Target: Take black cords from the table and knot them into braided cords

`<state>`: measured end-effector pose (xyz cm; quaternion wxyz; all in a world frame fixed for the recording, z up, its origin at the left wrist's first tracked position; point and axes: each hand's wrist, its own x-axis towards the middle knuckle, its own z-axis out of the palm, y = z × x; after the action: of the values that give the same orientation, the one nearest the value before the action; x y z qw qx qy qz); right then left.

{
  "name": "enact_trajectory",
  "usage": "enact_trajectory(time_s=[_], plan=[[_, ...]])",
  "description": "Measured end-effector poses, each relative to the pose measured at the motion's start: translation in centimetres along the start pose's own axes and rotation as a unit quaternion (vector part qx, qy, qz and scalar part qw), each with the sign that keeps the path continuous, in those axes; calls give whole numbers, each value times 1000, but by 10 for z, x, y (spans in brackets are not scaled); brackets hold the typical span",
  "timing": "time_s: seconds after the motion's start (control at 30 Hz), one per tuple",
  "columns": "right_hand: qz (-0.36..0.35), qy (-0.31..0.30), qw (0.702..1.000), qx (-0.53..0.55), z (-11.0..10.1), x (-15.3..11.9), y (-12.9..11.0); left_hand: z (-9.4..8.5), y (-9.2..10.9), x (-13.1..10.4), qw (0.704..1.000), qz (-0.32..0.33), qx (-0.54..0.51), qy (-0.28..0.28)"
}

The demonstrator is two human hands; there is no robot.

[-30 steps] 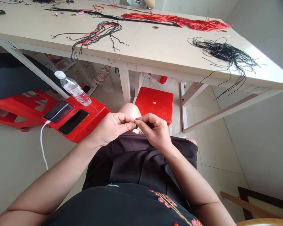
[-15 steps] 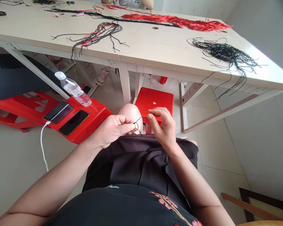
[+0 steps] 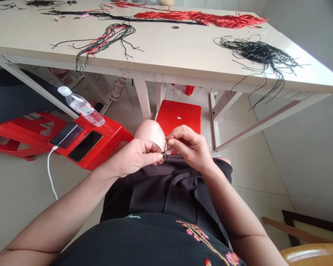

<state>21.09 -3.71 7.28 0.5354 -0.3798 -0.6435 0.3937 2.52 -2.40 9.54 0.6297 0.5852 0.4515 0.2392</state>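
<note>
Between my hands, just above my lap, is a thin black cord (image 3: 165, 152) with a small loop in it. My left hand (image 3: 140, 157) pinches the cord between thumb and forefinger. Close beside it, my right hand (image 3: 190, 147) has thumb and forefinger closed on a strand of the same cord. The fingertips cover part of the cord, and against the dark skirt its lower end is hard to make out. On the table (image 3: 166, 55) ahead lie a bundle of black cords with some red (image 3: 108, 38), a tangled black bundle (image 3: 259, 51) and a long red bundle (image 3: 194, 17).
To my left, a red stool (image 3: 108, 136) carries a water bottle (image 3: 84, 107), a phone (image 3: 85, 146) and a dark device (image 3: 66, 133) with a white cable (image 3: 49, 166). Another red stool (image 3: 180, 114) stands under the table edge. A person's shoe (image 3: 117, 89) shows beneath the table.
My right hand, apart with its fingers spread before, has moved left to the cord and pinched a strand. My left hand keeps its hold. The view has shifted slightly.
</note>
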Motion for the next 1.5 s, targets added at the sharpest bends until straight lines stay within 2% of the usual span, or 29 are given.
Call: enact_trajectory(time_s=[0.07, 0.13, 0.2, 0.27, 0.43, 0.57, 0.73, 0.83, 0.93, 1.1, 1.23, 1.37, 1.5], plan=[[85, 4, 990, 110, 9, 2, 10, 4, 1, -1, 1000, 0, -16, -10], [169, 20, 965, 198, 20, -1, 20, 5, 1, 0, 999, 4, -32, 4], [215, 41, 941, 258, 30, -6, 25, 5, -1, 2, 998, 4, -54, 27], [231, 47, 926, 294, 35, -11, 27, 4, -3, 4, 996, 1, -77, 52], [251, 56, 910, 324, 38, -17, 26, 5, -7, 7, 990, -5, -112, 89], [268, 65, 898, 344, 40, -20, 26, 6, -9, 8, 987, 4, -120, 104], [297, 82, 867, 393, 44, -22, 28, 8, -12, 11, 987, 12, -122, 106], [268, 88, 882, 378, 46, -24, 30, 9, -14, 11, 986, 16, -135, 94], [251, 102, 902, 338, 47, -25, 31, 10, -17, 12, 984, 21, -143, 108], [242, 119, 901, 339, 50, -26, 32, 14, -20, 15, 978, -8, -160, 135], [212, 149, 910, 322, 55, -28, 36, 19, -20, 17, 971, -18, -198, 132], [147, 178, 951, 205, 56, -31, 44, 24, -27, 18, 966, -33, -204, 152], [76, 177, 980, 42, 54, -35, 52, 27, -41, 22, 968, 25, -165, 186]])
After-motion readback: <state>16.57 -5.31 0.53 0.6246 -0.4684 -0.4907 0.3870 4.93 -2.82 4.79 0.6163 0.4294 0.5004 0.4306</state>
